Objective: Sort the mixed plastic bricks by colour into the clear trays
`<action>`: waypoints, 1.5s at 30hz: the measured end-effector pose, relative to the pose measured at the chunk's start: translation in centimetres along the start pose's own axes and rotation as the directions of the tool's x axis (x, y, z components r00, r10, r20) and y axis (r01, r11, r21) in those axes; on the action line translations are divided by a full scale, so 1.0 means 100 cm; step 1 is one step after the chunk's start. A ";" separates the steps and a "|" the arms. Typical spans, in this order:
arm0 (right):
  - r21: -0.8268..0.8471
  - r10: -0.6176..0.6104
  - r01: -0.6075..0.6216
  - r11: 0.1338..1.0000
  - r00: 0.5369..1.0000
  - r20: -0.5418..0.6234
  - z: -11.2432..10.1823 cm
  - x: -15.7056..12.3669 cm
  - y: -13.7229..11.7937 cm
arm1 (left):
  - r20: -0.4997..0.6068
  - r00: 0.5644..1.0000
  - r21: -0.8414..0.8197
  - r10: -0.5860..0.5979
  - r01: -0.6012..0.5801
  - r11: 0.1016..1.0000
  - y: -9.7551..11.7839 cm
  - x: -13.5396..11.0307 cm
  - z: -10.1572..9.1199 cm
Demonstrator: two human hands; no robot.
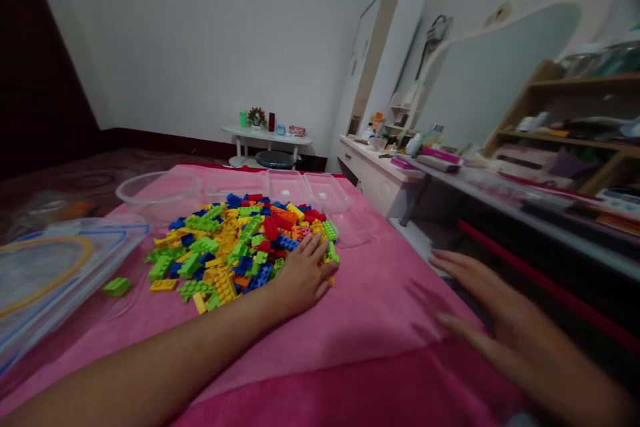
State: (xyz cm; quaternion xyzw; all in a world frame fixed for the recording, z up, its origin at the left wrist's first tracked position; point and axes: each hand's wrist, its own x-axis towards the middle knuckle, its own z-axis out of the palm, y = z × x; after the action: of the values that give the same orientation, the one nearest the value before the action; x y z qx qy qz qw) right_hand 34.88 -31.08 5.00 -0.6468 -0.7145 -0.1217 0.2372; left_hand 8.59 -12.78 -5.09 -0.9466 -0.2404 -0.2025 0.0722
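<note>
A wide heap of toy building bricks (220, 247) in yellow, green, blue, red and orange lies on a pink cloth (370, 293). My left hand (305, 273) rests palm down on the heap's right edge, fingers stretched out over the bricks. What lies under the palm is hidden. Off to the right, above the cloth's edge, my right hand (493, 313) hangs in the air with thumb and fingers apart and nothing between them; it is a little blurred. One green brick (117, 287) sits apart at the left.
Behind the heap stand clear plastic trays (327, 192) and a round clear tub (159, 181). A clear box lid with blue edging (75, 280) lies at the left. Along the right runs a cluttered desk (465, 190); a small white table (270, 135) stands by the wall.
</note>
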 end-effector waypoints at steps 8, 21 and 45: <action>0.164 -0.079 0.067 0.984 0.995 0.068 0.155 0.121 -0.008 | 0.005 0.988 -0.244 -0.153 0.150 0.958 -0.025 0.011 -0.010; 0.553 -0.314 0.213 0.806 0.945 0.094 0.158 0.213 -0.088 | -0.012 0.916 -0.897 -0.400 0.167 0.409 -0.081 0.050 -0.093; 0.487 -0.423 0.202 0.850 0.812 0.402 0.192 0.240 -0.150 | 0.014 0.912 -0.455 -0.411 0.372 0.809 -0.192 -0.018 -0.052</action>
State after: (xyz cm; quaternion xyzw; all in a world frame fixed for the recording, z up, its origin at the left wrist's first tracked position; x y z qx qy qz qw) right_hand 15.44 -3.01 2.41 -0.4590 -0.8585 0.1672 0.1562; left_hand -3.94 1.99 -0.32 -0.8579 -0.3737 -0.3028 -0.1809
